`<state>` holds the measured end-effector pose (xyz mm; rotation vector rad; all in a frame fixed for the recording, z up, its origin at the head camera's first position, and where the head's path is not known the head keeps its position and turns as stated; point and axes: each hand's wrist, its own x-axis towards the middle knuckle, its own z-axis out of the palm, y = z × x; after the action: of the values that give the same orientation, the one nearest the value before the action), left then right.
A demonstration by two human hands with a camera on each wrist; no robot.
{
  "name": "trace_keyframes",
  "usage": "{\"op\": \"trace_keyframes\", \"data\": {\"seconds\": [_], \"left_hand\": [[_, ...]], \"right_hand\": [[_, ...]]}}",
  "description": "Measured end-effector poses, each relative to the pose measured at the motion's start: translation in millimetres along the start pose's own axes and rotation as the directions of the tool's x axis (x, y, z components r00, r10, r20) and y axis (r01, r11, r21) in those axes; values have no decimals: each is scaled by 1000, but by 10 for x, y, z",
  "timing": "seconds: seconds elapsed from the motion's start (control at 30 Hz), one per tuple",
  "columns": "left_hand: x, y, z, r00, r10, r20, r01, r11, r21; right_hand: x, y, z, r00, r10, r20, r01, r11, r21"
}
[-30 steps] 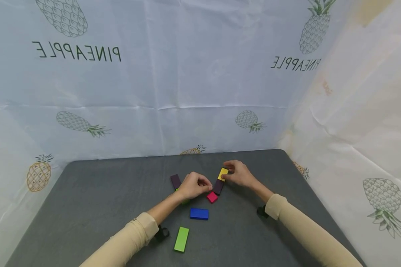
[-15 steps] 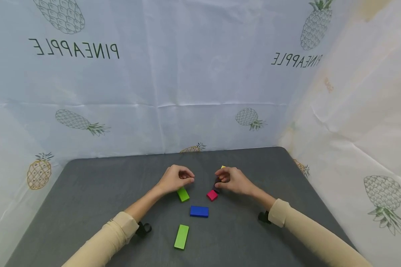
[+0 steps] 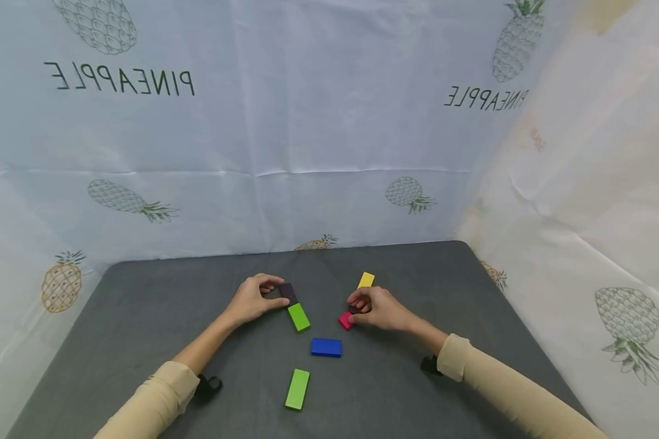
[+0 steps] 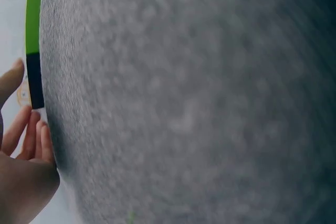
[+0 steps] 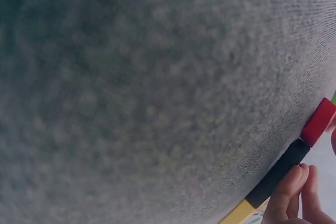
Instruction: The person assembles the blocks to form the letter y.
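My left hand [image 3: 255,299] is at the left side of a dark block [image 3: 288,293], thumb and index spread, their tips right at its edge. A short green block [image 3: 299,317] adjoins that block's near end. My right hand [image 3: 381,309] arches over another dark block [image 5: 278,174], fingers bent at its side and thumb beside the red block [image 5: 318,123]. A yellow block [image 3: 366,280] lines up at this dark block's far end, the red one at its near end. The right hand covers much of the dark block in the head view.
A blue block [image 3: 326,347] lies flat between the two rows, closer to the body. Nearer still is a longer green block [image 3: 297,389]. The dark grey table [image 3: 159,341] ends at a pineapple-print curtain [image 3: 329,122] behind and to the right.
My left hand has moved left from near the red block to the left dark block, uncovering the green one. My right hand has moved from the yellow block down to the dark and red blocks.
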<state>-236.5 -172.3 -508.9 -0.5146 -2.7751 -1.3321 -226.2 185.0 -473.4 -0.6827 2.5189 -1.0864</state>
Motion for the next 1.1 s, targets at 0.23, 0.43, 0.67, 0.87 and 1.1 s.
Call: {"op": "trace_keyframes", "data": {"seconds": [0.23, 0.43, 0.67, 0.87, 1.1], "left_hand": [[15, -38, -25, 999, -2, 50, 2, 1000, -2], [16, -39, -53, 996, -14, 85, 12, 1000, 21], [36, -33, -44, 996, -8, 93, 6, 1000, 25], [41, -30, -49, 996, -10, 94, 7, 999, 37], [74, -28, -47, 998, 9, 69, -14, 997, 80]], "right_hand": [[29, 37, 15, 1000, -4, -5, 4, 1000, -10], [40, 38, 21, 1000, -4, -5, 4, 1000, -19], [49, 46, 18, 1000, 3, -5, -4, 1000, -27], [44, 49, 20, 1000, -9, -5, 9, 1000, -28], [37, 39, 17, 1000, -5, -10, 4, 1000, -16]]}}
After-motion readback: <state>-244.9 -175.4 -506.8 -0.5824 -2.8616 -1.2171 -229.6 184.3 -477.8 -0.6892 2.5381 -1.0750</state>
